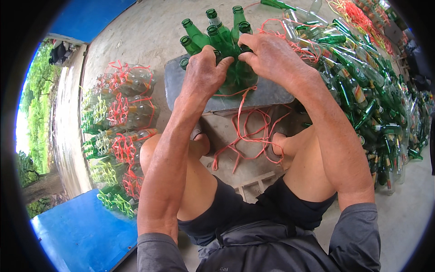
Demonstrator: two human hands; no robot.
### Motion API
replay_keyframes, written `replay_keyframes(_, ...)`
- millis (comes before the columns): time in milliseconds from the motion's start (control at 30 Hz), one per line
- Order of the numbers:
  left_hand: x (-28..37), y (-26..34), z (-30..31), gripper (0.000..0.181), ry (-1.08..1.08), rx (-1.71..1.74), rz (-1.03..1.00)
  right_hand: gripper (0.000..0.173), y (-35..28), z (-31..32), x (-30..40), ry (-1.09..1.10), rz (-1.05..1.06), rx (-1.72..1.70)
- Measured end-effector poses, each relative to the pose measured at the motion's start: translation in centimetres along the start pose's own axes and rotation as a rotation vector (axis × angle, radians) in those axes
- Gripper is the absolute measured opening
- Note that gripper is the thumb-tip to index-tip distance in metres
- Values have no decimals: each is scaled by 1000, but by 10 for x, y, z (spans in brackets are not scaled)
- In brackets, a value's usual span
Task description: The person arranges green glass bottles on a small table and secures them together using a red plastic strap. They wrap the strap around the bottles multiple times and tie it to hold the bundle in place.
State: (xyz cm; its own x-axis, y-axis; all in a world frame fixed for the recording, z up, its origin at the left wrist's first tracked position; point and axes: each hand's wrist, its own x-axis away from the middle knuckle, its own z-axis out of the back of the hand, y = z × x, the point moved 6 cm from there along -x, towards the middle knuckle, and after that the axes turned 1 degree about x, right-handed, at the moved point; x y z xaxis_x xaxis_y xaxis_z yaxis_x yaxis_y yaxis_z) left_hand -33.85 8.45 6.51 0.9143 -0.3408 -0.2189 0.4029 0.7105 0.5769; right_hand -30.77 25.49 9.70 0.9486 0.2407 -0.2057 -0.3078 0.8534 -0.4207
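Note:
Several green glass bottles [221,39] stand upright in a cluster on a low dark board [268,98] in front of me. My left hand [209,66] closes its thumb and fingers round the neck of a near bottle, whose mouth shows between them. At the right side of the cluster, my right hand [263,52] grips another bottle neck, mostly covered by the fingers. Round the lower part of the bottles runs a red plastic cord [244,91], knotted at the front. Its loose length hangs over the board's edge and lies tangled on the floor between my feet.
On the right lies a large heap of loose glass bottles [360,88], with red twine [306,51] near its left edge. Bottle bundles tied with red and yellow cord [125,108] line the left side. Blue panels [85,234] stand at the left; a wooden frame [255,185] lies below my knees.

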Motion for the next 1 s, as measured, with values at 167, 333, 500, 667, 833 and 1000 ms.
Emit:
replay_keyframes(167, 0, 1, 0, 46, -19, -12, 5, 26, 0, 0, 0, -8, 4, -8)
replay_keyframes(333, 3, 2, 1, 41, -54, 12, -2, 26, -1, -1, -1, -31, 5, 3)
replay_keyframes(500, 6, 6, 3, 38, -80, -9, 18, 25, 0, -3, -1, -2, 23, -43)
replay_keyframes(667, 6, 5, 0, 37, -75, 11, 9, 27, 0, -3, -1, -6, 25, -13)
replay_keyframes(833, 12, 7, 3, 36, -26, 88, -29, 27, -1, -4, -1, 43, 82, -42)
replay_keyframes(1000, 18, 7, 4, 40, -14, 105, 23, 35, -9, 7, 5, -6, 24, -79)
